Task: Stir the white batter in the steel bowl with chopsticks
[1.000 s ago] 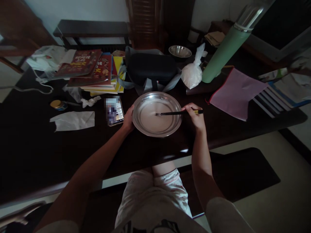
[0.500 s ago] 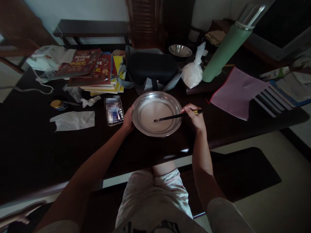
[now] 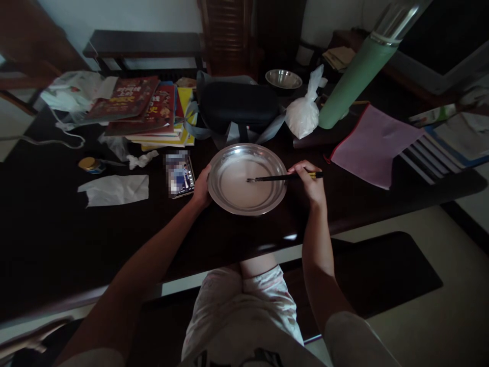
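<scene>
My right hand [image 3: 310, 184] is closed around the yellow-banded end of a pair of dark chopsticks [image 3: 280, 177], which lie nearly level, their tips down in the pale, milky liquid [image 3: 242, 184] that fills the middle of the round, shallow steel dish [image 3: 229, 154]. My left hand [image 3: 201, 187] presses against the dish's left rim, thumb up along the edge; the other fingers are tucked behind, so I cannot tell how far they curl. The dish sits on the dark wooden table [image 3: 57, 229], near its front edge. Just left of my left hand lies a phone [image 3: 180, 175]. Behind the dish rest a black zip case [image 3: 239, 107], a knotted clear bag of white powder [image 3: 303, 114] and a tall green flask [image 3: 353, 79], possibly leaning.
</scene>
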Tool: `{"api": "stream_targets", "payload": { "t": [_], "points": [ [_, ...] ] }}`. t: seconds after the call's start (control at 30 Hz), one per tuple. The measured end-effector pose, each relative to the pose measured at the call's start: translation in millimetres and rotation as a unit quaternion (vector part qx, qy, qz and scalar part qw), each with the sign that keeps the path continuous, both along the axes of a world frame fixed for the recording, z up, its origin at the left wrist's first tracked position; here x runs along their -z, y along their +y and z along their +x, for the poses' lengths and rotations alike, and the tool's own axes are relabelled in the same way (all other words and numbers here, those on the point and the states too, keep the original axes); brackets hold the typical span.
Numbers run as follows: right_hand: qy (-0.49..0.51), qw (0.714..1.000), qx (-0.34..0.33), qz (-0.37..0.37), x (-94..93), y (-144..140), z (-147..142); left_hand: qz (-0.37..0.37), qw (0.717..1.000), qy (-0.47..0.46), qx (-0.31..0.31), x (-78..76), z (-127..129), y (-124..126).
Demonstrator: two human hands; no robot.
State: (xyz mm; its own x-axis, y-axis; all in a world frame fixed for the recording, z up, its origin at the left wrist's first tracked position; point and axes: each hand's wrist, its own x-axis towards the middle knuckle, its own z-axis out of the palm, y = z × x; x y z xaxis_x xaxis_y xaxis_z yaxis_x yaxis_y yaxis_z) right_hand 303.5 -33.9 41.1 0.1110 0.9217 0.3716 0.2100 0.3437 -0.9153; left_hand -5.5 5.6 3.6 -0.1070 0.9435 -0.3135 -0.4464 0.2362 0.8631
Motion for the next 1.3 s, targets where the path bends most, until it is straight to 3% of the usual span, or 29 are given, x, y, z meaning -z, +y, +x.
{"api": "stream_targets", "payload": {
  "t": [0.2, 0.37, 0.5, 0.67, 0.83, 1.0, 1.13, 1.3],
  "points": [
    [-0.026, 0.999, -0.032, -0.002, 1.4, 0.7, -1.5, 0.005, 1.0, 0.001, -0.006, -2.1, 1.3, -0.6],
    [0.014, 1.0, 0.02, -0.005, 2.5, 0.7, -1.0, -0.001, 1.0, 0.002, -0.003, -3.7, 2.6, -1.5],
    [-0.017, 0.999, -0.031, -0.015, 2.3, 0.9, -2.0, 0.005, 1.0, 0.002, -0.009, -3.4, 2.6, -1.2],
    [0.002, 1.0, 0.012, -0.006, 2.8, 1.2, -0.7, 0.012, 1.0, 0.008, 0.004, -2.5, 2.1, -0.6],
    [-0.029, 0.999, -0.035, -0.012, 3.5, 1.9, -1.7, 0.003, 1.0, -0.005, 0.011, 0.4, -0.5, 0.9],
    [0.003, 1.0, 0.017, -0.016, 2.4, 0.8, -1.4, 0.003, 1.0, -0.005, 0.016, 0.1, -0.4, 0.2],
    [-0.015, 0.999, -0.031, -0.019, 1.3, 0.6, -2.8, 0.008, 1.0, 0.0, 0.014, -2.8, 1.9, -1.6],
    [-0.003, 1.0, 0.019, -0.017, 0.9, 0.2, -1.9, -0.001, 1.0, 0.004, 0.0, -2.9, 2.1, -1.6]
  ]
}}
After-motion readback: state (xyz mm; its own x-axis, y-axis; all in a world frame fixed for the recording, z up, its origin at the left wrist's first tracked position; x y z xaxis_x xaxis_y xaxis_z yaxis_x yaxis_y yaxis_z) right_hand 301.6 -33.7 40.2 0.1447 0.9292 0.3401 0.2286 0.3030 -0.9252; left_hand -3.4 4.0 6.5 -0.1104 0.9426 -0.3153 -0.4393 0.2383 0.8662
